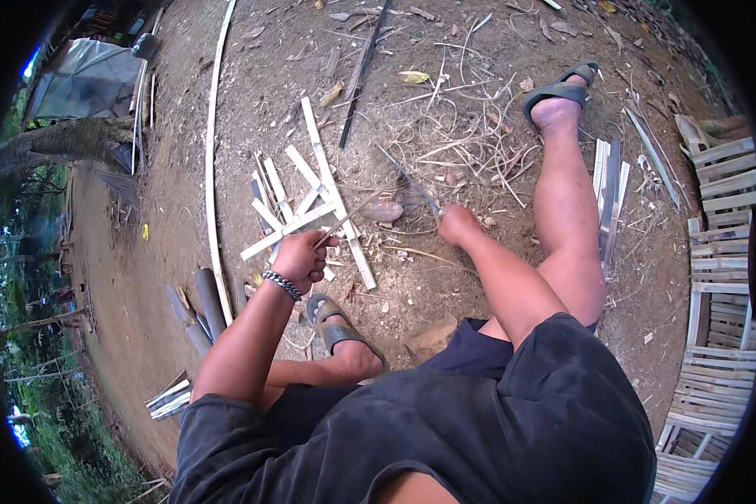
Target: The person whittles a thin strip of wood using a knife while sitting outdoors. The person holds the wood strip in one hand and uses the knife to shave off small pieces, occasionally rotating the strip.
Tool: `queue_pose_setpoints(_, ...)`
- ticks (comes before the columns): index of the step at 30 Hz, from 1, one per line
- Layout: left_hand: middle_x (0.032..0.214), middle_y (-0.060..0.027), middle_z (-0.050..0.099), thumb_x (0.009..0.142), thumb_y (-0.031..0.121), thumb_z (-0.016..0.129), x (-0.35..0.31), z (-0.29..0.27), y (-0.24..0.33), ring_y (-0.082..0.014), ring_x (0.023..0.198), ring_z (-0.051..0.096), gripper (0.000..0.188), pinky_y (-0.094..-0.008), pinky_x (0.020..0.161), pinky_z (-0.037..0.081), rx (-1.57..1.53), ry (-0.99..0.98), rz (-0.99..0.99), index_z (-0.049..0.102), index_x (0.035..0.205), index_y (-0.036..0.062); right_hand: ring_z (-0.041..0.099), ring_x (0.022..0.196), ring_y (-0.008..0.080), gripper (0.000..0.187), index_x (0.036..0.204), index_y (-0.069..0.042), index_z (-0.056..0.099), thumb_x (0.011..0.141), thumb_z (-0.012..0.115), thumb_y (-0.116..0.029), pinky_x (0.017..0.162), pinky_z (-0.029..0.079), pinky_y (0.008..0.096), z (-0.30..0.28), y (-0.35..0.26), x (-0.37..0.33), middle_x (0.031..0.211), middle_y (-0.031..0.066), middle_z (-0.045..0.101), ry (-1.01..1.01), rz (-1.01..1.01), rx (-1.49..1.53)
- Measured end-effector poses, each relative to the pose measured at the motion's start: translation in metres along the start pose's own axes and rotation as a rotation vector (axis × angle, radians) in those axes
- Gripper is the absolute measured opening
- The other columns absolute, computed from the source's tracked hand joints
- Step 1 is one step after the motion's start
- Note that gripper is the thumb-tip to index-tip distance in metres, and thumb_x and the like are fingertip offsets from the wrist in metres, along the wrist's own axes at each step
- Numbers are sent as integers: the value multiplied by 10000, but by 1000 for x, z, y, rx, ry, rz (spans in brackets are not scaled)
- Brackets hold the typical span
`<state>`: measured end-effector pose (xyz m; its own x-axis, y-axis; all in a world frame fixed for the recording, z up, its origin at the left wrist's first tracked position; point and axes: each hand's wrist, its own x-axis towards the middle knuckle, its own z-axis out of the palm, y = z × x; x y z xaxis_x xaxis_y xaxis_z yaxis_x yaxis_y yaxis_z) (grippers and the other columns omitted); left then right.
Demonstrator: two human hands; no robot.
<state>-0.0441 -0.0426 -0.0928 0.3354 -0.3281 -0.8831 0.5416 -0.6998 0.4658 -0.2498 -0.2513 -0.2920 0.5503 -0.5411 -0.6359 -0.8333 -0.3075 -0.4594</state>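
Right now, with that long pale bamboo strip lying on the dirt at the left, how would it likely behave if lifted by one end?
The long pale bamboo strip is very thin for its length, so it would probably sag and flex. It looks light. Lying flat on the dirt ground, it seems unlikely to roll.

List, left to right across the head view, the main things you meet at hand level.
Long bamboo strip → left hand → thin stick → right hand → right leg → bamboo slats → woven bamboo panel.

Soft, even daylight with faint shadows; sharp centre, strong fisheye bending and a black vignette at the rim.
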Motion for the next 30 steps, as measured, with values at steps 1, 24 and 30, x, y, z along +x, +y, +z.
queue_pose_setpoints(1, 577, 88, 312, 1008, 316, 492, -5, 2, 0, -70, 455, 246, 285, -248, 445, 230, 69, -5, 27, 596, 1011, 51, 689, 913, 352, 249, 1036, -25, 678, 838, 630, -167, 821, 544, 439, 4, 5, 6, 1009, 216, 702, 4, -4, -3)
queue_pose_setpoints(24, 758, -241, 665, 990, 250, 500, -13, 5, -12, -356, 738, 663, 360, -428, 702, 501, 965, 320, 582, 681, 900, -48, 679, 942, 299, 257, 1145, -43, 594, 899, 558, -110, 791, 550, 436, -13, -113, -109, 1049, 155, 677, -124, -395, 56)
queue_pose_setpoints(30, 767, -263, 660, 969, 241, 517, -15, 17, -2, -396, 736, 660, 338, -457, 694, 499, 915, 351, 623, 671, 888, -48, 682, 921, 270, 368, 1265, -20, 568, 906, 519, -84, 756, 559, 400, -25, -105, -95, 1022, 157, 677, -239, -222, 175)
